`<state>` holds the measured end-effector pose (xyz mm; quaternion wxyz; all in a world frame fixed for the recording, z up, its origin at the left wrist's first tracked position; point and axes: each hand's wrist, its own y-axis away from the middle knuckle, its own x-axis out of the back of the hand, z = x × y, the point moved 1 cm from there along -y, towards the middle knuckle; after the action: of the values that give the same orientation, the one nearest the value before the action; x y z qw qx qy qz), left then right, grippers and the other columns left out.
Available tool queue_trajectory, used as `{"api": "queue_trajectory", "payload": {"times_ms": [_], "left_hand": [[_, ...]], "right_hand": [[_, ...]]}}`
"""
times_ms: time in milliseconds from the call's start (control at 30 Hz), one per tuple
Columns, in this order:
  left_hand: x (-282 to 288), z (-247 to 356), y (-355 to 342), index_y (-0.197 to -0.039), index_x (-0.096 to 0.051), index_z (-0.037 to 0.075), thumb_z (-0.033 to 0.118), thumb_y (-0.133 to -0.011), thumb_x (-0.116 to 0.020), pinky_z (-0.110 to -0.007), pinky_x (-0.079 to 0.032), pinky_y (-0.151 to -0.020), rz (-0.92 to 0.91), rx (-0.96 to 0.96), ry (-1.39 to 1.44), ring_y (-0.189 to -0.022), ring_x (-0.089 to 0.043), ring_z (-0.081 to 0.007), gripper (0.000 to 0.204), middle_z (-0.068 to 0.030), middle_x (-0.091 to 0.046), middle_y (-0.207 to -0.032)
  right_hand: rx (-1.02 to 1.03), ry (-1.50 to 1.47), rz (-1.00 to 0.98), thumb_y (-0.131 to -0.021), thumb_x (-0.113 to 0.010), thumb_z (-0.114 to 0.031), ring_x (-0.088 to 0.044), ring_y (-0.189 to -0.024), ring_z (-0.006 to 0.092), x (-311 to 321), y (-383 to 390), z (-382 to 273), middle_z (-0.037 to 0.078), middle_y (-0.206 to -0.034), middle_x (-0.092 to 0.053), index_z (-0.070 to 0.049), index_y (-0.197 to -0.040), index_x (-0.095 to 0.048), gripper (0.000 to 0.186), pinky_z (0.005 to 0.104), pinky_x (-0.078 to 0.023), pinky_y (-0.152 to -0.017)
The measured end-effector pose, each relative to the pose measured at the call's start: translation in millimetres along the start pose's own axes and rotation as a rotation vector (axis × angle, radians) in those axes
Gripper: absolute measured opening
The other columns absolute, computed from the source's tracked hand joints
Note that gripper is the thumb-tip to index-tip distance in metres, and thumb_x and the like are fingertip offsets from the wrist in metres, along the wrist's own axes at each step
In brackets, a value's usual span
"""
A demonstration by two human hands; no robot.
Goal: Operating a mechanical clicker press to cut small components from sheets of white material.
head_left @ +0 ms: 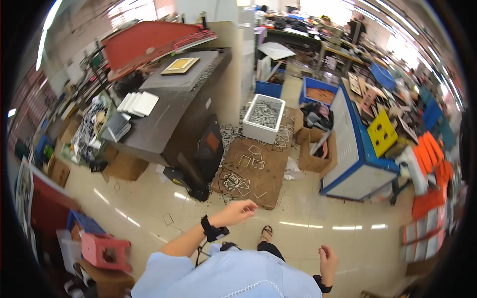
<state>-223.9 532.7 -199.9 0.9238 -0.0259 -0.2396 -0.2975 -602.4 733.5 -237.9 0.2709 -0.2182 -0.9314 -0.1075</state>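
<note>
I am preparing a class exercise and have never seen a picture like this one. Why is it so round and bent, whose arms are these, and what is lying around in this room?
The camera sits on a person's head and looks down through a very wide lens, which bends straight edges. The arms are the wearer's own. The left hand is stretched forward over the floor, fingers loose, holding nothing; the right hand hangs by the side, loosely curled, also empty. Each wrist wears a black band. Ahead stands a dark metal machine table with stacks of white sheets. Beside it lie a brown floor board strewn with thin frame-shaped offcuts and a white tub full of them.
</note>
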Motion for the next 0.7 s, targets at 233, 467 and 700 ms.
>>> {"api": "queue_trajectory", "payload": {"times_ms": [233,467,700], "left_hand": [[59.6,48.2,-55.8,-0.116,-0.062,0.001,0.017,-0.094,-0.065,-0.031,-0.053,-0.082,0.323,0.079,-0.044,-0.093,-0.067,-0.0166,0.027,-0.0079,-0.070,-0.102],[161.6,61.1,-41.1,-0.114,-0.064,0.000,0.010,-0.092,-0.066,-0.029,-0.053,-0.082,0.856,0.227,-0.014,-0.093,-0.066,-0.0141,0.024,-0.0075,-0.071,-0.103],[268.4,46.9,-41.3,-0.114,-0.063,0.002,0.017,-0.087,-0.071,-0.032,-0.054,-0.081,1.042,0.448,-0.443,-0.094,-0.067,-0.0216,0.032,-0.0127,-0.069,-0.104]], "right_hand": [[0.238,0.050,-0.252,-0.093,-0.063,-0.010,-0.069,-0.083,0.0229,-2.4,-186.7,-48.4,0.016,-0.092,-0.071,0.002,-0.104,-0.067,0.017,0.0316,-0.053,-0.073],[0.560,0.043,-0.577,-0.092,-0.064,-0.011,-0.068,-0.082,0.0253,-95.6,-301.5,-158.8,0.017,-0.092,-0.070,0.004,-0.103,-0.066,0.019,0.0318,-0.052,-0.076],[0.636,-0.004,-0.877,-0.091,-0.063,-0.009,-0.070,-0.087,0.0288,-182.1,-379.3,-231.9,0.017,-0.095,-0.071,0.001,-0.107,-0.066,0.019,0.0331,-0.053,-0.078]]}}
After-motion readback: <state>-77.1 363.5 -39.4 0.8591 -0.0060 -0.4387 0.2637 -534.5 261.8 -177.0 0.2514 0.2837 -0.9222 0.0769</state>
